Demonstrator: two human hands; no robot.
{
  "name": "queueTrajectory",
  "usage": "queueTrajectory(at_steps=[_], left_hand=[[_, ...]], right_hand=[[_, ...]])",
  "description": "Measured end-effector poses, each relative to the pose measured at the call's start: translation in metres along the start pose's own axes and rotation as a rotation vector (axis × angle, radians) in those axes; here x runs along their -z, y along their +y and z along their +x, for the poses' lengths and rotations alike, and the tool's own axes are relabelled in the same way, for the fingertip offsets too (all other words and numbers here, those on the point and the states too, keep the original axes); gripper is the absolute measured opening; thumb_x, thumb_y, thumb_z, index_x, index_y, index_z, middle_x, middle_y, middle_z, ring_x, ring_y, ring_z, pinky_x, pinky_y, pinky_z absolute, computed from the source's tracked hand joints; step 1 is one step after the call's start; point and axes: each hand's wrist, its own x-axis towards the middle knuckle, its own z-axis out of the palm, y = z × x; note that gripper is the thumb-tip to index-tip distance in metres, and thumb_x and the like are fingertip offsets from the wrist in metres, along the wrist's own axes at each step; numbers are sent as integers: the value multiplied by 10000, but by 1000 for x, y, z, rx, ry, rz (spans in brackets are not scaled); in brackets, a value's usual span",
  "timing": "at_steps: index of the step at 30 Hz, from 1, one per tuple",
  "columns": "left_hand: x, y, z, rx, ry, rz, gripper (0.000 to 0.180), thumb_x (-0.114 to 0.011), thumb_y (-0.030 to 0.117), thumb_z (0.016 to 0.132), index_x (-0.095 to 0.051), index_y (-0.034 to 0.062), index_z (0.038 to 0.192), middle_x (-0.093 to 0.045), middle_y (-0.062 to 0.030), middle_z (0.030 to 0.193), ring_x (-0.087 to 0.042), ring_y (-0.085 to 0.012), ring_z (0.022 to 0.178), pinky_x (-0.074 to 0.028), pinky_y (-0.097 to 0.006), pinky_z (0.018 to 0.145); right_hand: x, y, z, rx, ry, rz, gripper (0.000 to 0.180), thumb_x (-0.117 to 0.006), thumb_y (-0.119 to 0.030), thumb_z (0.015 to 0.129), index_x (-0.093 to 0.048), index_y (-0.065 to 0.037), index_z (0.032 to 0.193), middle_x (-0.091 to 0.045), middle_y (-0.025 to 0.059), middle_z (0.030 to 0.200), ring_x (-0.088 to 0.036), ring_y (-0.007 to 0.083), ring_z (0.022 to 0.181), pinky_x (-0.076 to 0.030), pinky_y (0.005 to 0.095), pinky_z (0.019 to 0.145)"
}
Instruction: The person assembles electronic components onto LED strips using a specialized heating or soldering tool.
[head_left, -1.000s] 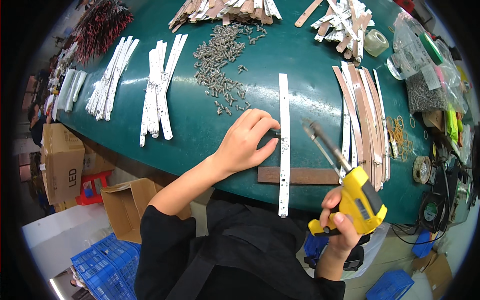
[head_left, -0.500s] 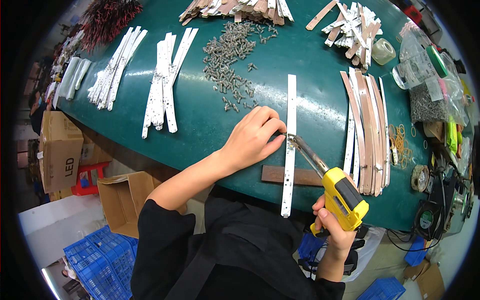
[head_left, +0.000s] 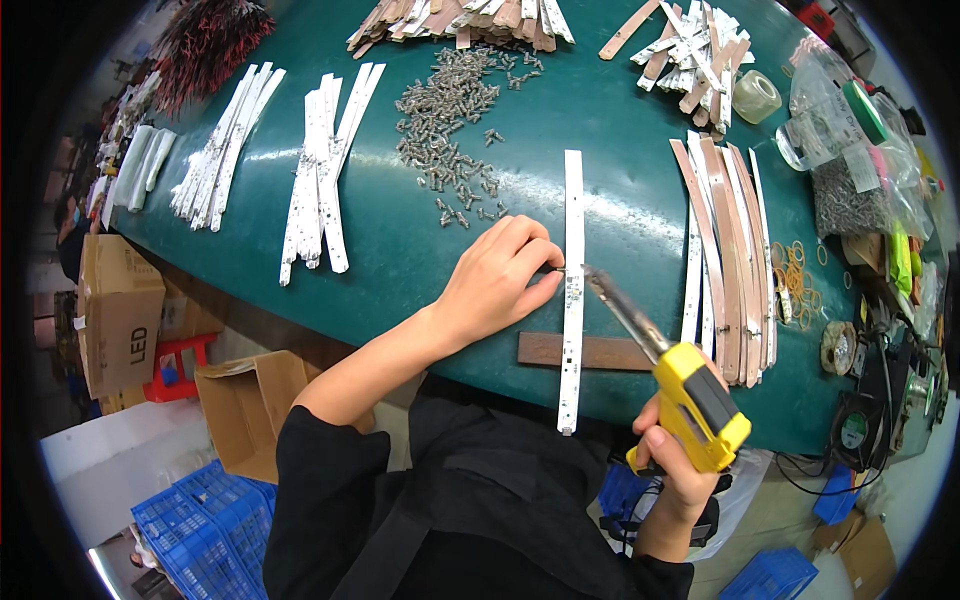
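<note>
A long white circuit-board strip (head_left: 573, 300) lies lengthwise before me, its near end close to the table edge. My left hand (head_left: 503, 277) is at its left side, thumb and forefinger closed in a pinch against the strip's edge. What they pinch is too small to make out. My right hand (head_left: 685, 470) grips the handle of a yellow and black soldering gun (head_left: 695, 400), whose dark metal tip (head_left: 595, 277) points at the strip from the right, a little apart from it. A flat brown bar (head_left: 615, 353) lies crosswise by the strip's lower part.
Small metal parts (head_left: 445, 125) lie heaped beyond my left hand. White strips (head_left: 318, 180) are stacked at the left; white and brown strips (head_left: 735, 260) lie at the right. Rubber bands (head_left: 795, 285), a tape roll (head_left: 838, 348) and a small fan (head_left: 855, 430) sit at the far right.
The soldering gun's tip has drawn back to the right, off the strip. My left hand keeps its pinch at the strip's edge. The whole view has shifted slightly.
</note>
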Motion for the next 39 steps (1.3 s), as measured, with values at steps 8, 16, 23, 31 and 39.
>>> queueTrajectory(at_steps=[8,16,23,31,39], left_hand=[[4,0,0,-19,11,-11,171,-733,41,755,-630,52,891,-551,-76,916,-575,-248,853,-482,-350,726],[2,1,2,-17,4,-1,174,-731,36,752,-627,51,891,-550,-75,918,-577,-244,835,-482,-346,717],[9,6,4,-49,-6,-66,208,-706,28,730,-637,48,925,-550,-84,936,-572,-267,839,-480,-355,727],[28,36,-4,-661,-513,-60,311,-678,217,797,-650,107,1087,-614,-33,1067,-582,-168,835,-447,-310,671],[82,12,-12,-673,72,416,264,-726,70,731,-719,130,988,-666,-20,1070,-623,-142,771,-527,-272,652]], right_hand=[[26,8,3,442,333,-745,786,-745,-46,775,-336,9,1443,-639,139,1056,-614,199,876,-507,344,797],[31,30,23,701,302,-1380,847,-845,-115,644,-453,30,1381,-631,165,1032,-601,342,836,-512,399,716],[19,21,7,726,544,-1076,640,-698,-6,830,-398,70,1390,-618,173,1091,-637,235,904,-524,319,827],[4,24,2,1014,35,-1002,551,-709,5,763,-478,15,1263,-623,203,958,-623,350,789,-536,422,679],[-11,38,4,1019,37,-979,523,-684,3,752,-512,-9,1246,-635,167,934,-610,321,753,-531,380,618]])
